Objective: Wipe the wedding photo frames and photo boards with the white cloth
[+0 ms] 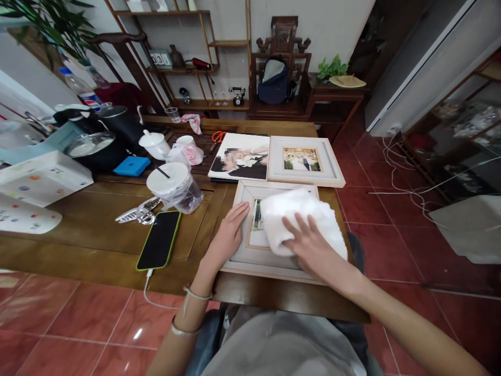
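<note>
A light wooden picture frame (240, 235) lies flat near the table's front right corner, a small photo (257, 215) showing in its middle. My left hand (230, 232) rests on the frame's left edge, fingers stretched out and close together. On the frame's right half is a folded white towel (324, 222), which covers part of the photo and the border. My right hand (307, 240) grips the towel from above, its fingers spread and pressed into the fabric. Just behind lie a second framed photo (276, 156) and a large portrait print (238, 141).
To the left are a phone (159, 241) on a charging cable, a silver metal object (139, 210), a lidded white cup (170, 180) in plastic, a blue box (132, 165) and a white teapot (154, 144). Orange-handled scissors (218, 137) lie behind the prints.
</note>
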A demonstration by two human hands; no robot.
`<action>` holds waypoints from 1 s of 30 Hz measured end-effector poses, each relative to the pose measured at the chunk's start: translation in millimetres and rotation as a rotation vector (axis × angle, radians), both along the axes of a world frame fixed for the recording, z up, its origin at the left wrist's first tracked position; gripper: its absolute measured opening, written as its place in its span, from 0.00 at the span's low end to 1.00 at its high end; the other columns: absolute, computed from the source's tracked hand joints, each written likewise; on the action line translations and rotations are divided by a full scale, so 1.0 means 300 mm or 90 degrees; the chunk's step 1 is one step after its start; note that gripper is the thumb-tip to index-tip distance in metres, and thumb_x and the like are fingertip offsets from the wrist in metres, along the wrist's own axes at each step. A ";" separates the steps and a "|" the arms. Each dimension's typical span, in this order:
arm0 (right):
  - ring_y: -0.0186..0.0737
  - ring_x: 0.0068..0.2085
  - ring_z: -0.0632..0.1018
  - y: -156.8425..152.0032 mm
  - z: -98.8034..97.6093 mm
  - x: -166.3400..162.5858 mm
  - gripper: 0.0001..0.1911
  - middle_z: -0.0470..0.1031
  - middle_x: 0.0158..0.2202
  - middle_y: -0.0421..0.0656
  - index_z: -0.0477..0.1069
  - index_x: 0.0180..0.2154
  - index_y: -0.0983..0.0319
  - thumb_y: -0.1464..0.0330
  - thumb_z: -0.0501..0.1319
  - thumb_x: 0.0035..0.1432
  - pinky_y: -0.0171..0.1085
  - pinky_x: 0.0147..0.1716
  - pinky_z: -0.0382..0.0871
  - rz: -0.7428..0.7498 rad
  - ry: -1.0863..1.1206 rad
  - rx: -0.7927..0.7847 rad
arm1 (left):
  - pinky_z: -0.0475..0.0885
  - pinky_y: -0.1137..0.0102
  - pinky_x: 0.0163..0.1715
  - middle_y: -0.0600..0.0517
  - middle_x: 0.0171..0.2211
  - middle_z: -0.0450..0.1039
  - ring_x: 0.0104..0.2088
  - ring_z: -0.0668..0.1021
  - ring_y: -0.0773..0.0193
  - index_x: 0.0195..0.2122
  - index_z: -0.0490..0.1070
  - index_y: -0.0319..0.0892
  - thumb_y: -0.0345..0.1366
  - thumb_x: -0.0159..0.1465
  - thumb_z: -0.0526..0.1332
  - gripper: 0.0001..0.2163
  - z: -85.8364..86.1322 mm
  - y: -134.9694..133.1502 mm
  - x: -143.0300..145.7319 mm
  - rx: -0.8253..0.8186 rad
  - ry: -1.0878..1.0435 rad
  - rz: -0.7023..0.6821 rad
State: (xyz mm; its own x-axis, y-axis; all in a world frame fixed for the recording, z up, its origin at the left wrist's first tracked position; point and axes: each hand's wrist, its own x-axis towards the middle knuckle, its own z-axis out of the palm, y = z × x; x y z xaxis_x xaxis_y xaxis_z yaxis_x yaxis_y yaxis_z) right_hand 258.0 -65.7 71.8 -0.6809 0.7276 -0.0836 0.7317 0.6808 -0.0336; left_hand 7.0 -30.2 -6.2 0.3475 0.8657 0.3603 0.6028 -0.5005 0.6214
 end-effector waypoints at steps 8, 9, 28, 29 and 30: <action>0.44 0.57 0.73 -0.174 0.129 0.063 0.23 0.73 0.56 0.44 0.75 0.44 0.54 0.79 0.54 0.50 0.36 0.48 0.74 0.101 0.154 -0.131 | 0.59 0.50 0.65 0.42 0.63 0.63 0.65 0.63 0.56 0.63 0.62 0.41 0.22 0.64 0.46 0.26 -0.009 0.002 -0.004 0.005 0.007 -0.004; 0.41 0.52 0.77 -0.161 0.133 0.078 0.21 0.77 0.49 0.43 0.75 0.41 0.54 0.79 0.55 0.50 0.33 0.43 0.75 0.078 0.182 -0.162 | 0.59 0.49 0.65 0.42 0.63 0.63 0.65 0.62 0.55 0.63 0.61 0.41 0.22 0.64 0.46 0.26 -0.009 0.002 -0.005 0.006 0.008 -0.008; 0.68 0.66 0.56 0.235 -0.038 -0.012 0.27 0.62 0.65 0.49 0.77 0.46 0.61 0.87 0.55 0.49 0.68 0.59 0.55 -0.033 0.022 0.114 | 0.58 0.50 0.65 0.44 0.63 0.64 0.65 0.63 0.57 0.63 0.62 0.43 0.22 0.65 0.46 0.26 -0.003 0.000 0.000 0.009 -0.015 -0.006; 0.68 0.66 0.57 0.205 -0.044 -0.021 0.26 0.62 0.65 0.49 0.77 0.46 0.61 0.87 0.55 0.50 0.68 0.59 0.55 -0.025 0.018 0.102 | 0.58 0.50 0.65 0.43 0.63 0.64 0.65 0.62 0.57 0.63 0.62 0.42 0.22 0.65 0.46 0.26 -0.003 0.000 0.000 0.009 -0.013 -0.005; 0.69 0.65 0.58 0.169 -0.045 -0.030 0.26 0.62 0.64 0.49 0.77 0.46 0.60 0.86 0.56 0.51 0.68 0.58 0.56 -0.015 0.014 0.089 | 0.58 0.50 0.65 0.43 0.63 0.64 0.65 0.62 0.56 0.63 0.62 0.41 0.22 0.65 0.46 0.26 -0.004 0.000 0.000 0.009 -0.009 -0.004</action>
